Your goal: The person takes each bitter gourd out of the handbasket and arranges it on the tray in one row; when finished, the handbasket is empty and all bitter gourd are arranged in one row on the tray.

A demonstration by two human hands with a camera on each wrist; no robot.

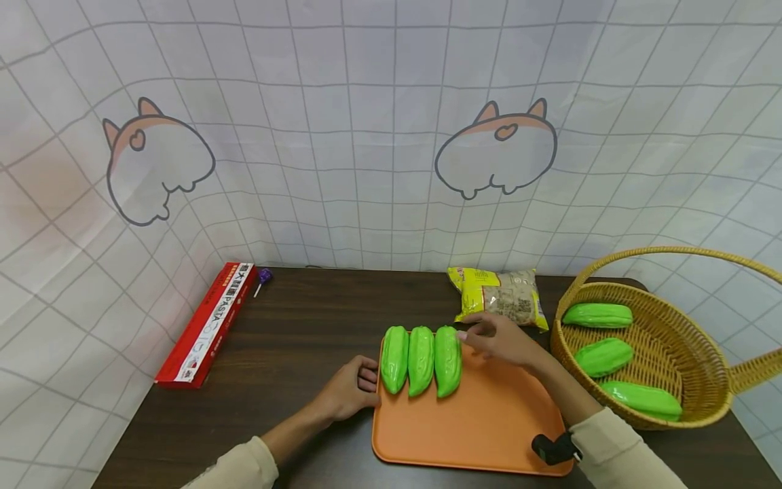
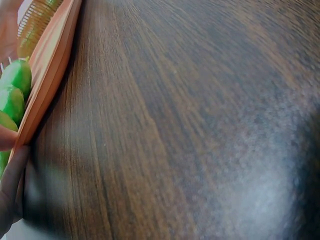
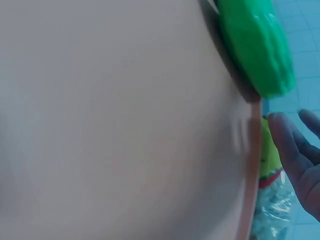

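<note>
Three shiny green bitter melons (image 1: 421, 361) lie side by side, lengthwise, at the left end of an orange tray (image 1: 470, 435). My left hand (image 1: 349, 392) pinches the tray's left edge; in the left wrist view, the thumb sits over the rim (image 2: 52, 75) and a finger is on the outside. My right hand (image 1: 497, 337) hovers by the upper end of the rightmost bitter melon (image 1: 449, 363), over the tray's far edge. In the right wrist view, its fingers (image 3: 285, 145) are apart from that bitter melon (image 3: 257, 47) and hold nothing.
A wicker basket (image 1: 702, 333) with a tall handle stands at the right, with three more green bitter melons (image 1: 603, 356) inside. Behind the tray lies a yellow and clear bag (image 1: 501, 295). At the left are a red pasta box (image 1: 208, 326) and a purple lollipop (image 1: 265, 275).
</note>
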